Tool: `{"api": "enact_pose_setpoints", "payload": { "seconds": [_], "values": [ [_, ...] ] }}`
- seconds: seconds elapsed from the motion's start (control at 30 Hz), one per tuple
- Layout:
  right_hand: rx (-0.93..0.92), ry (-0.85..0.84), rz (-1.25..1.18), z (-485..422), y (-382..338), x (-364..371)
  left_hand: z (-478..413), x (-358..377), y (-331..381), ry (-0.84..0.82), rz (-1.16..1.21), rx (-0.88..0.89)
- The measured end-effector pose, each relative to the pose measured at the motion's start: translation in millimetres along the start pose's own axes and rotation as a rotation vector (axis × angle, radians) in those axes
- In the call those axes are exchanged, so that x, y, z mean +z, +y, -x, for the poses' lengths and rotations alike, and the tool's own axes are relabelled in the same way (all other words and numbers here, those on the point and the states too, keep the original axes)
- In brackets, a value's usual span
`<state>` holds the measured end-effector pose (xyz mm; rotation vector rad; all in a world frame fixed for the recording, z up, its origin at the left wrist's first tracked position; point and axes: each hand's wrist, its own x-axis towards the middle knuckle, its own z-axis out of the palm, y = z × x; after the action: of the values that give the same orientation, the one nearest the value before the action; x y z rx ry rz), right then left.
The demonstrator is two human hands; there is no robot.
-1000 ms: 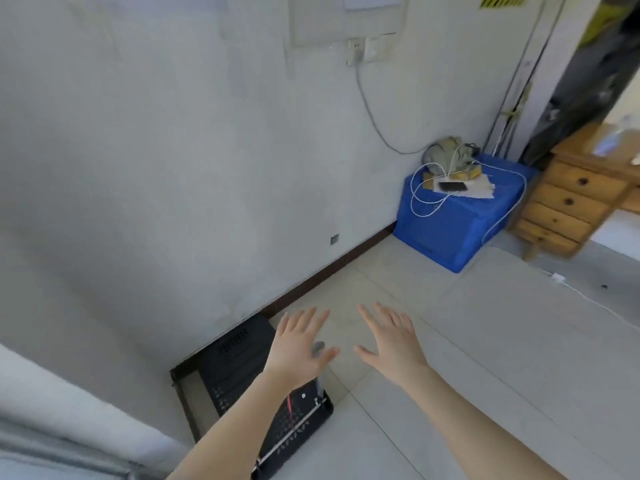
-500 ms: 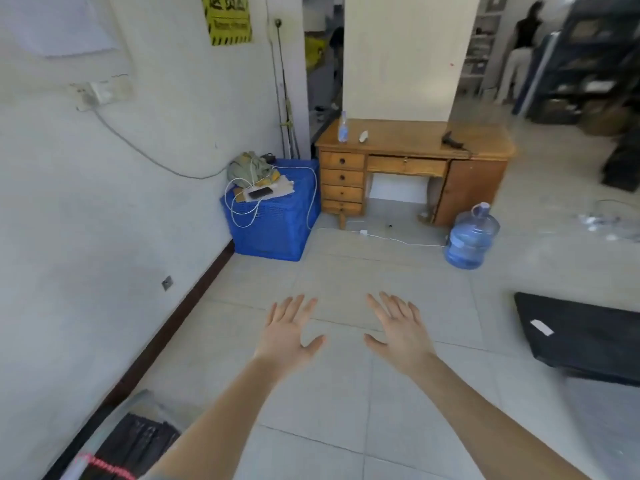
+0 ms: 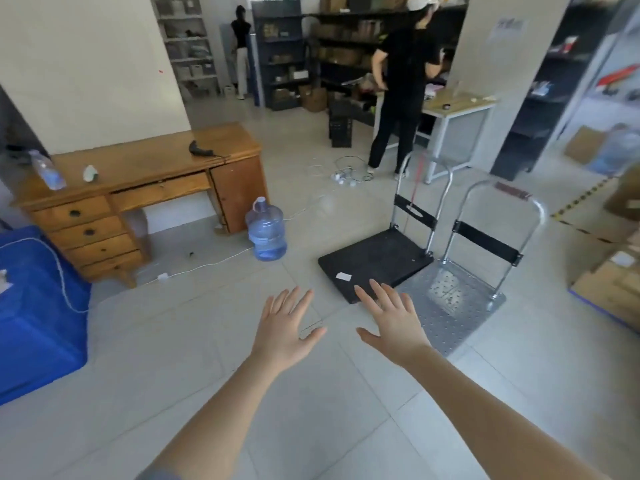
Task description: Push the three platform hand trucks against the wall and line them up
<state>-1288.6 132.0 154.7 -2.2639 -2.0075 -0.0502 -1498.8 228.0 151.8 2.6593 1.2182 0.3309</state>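
Observation:
Two platform hand trucks stand side by side on the tiled floor ahead, to the right of centre. The black-decked truck (image 3: 375,259) has an upright silver handle at its far end. Right of it sits the silver perforated-deck truck (image 3: 453,299) with its own upright handle. My left hand (image 3: 285,329) and my right hand (image 3: 393,317) are held out in front of me, fingers spread, holding nothing. My right hand overlaps the near corner of the black deck in the view, though contact cannot be judged. The third truck is out of view.
A wooden desk (image 3: 145,188) stands at the left, a blue crate (image 3: 38,313) nearer at the far left. A water jug (image 3: 266,230) and white cables lie on the floor between. A person in black (image 3: 401,84) stands behind the trucks. Cardboard boxes (image 3: 613,285) sit at the right.
The view has swung right, from the wall with the black truck below my hands to the open room. The two other trucks have come into view; both hands stay spread.

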Motion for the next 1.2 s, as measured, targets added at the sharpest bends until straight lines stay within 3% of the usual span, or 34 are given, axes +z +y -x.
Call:
{"api": "enact_pose_setpoints", "payload": {
  "seconds": [0.3, 0.57, 0.83, 1.0, 1.2],
  "values": [
    [0.374, 0.038, 0.030, 17.8, 158.6, -16.1, -172.3, 56.4, 139.0, -0.107, 0.058, 0.430],
    [0.670, 0.125, 0.012, 54.9, 339.4, -23.3, -287.5, 120.7, 333.6, -0.176, 0.047, 0.687],
    [0.757, 0.180, 0.053, 94.5, 518.5, -50.5, -364.6, 174.2, 504.2, -0.174, 0.062, 0.761],
    [0.770, 0.128, 0.047, 92.5, 646.5, -48.2, -438.3, 228.1, 609.8, -0.242, 0.080, 0.761],
    [0.797, 0.048, 0.037, 76.2, 750.4, -43.1, -511.6, 271.5, 676.5, -0.243, 0.093, 0.759]
  ]
}}
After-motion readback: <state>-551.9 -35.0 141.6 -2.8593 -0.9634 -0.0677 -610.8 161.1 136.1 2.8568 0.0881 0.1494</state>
